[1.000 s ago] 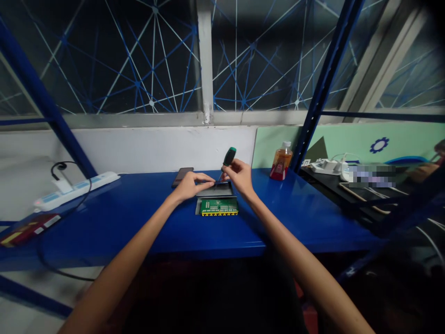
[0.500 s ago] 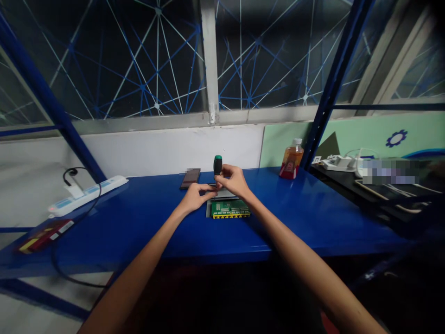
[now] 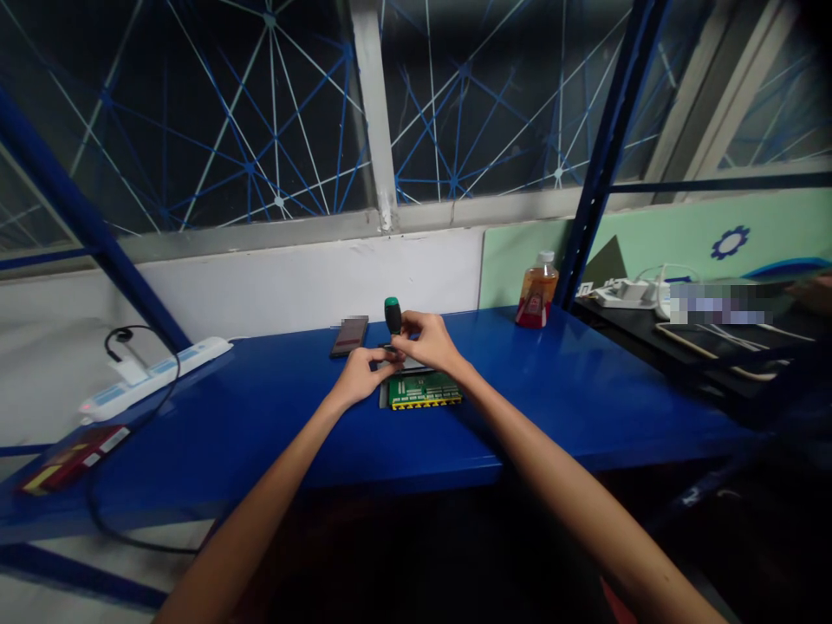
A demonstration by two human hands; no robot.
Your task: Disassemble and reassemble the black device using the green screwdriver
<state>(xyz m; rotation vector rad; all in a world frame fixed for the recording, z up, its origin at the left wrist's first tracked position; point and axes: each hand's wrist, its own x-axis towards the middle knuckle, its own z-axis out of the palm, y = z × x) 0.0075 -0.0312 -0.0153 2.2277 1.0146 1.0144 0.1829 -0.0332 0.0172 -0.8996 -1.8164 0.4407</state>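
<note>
My right hand (image 3: 430, 340) is closed round a screwdriver (image 3: 392, 314) with a green-and-black handle, held nearly upright and leaning a little to the left. Its tip is hidden by my fingers. Just to the left, my left hand (image 3: 361, 374) has its thumb and fingers brought together by the screwdriver's lower end; whatever they pinch is too small and covered to name. Beneath both hands lies a green circuit board (image 3: 425, 390) with yellow connectors along its near edge. A grey metal plate shows at its left and behind it.
Behind my left hand lies a dark phone (image 3: 350, 336). A bottle of amber drink (image 3: 537, 290) stands at the back right. At the left are a white power strip (image 3: 156, 377), a red box (image 3: 74, 459) and a black cable. Cables and chargers lie on a black surface at the right.
The screwdriver has gone from upright to a slight leftward lean. My view has shifted a little, so the scene sits slightly further left. Both hands keep their places at the board.
</note>
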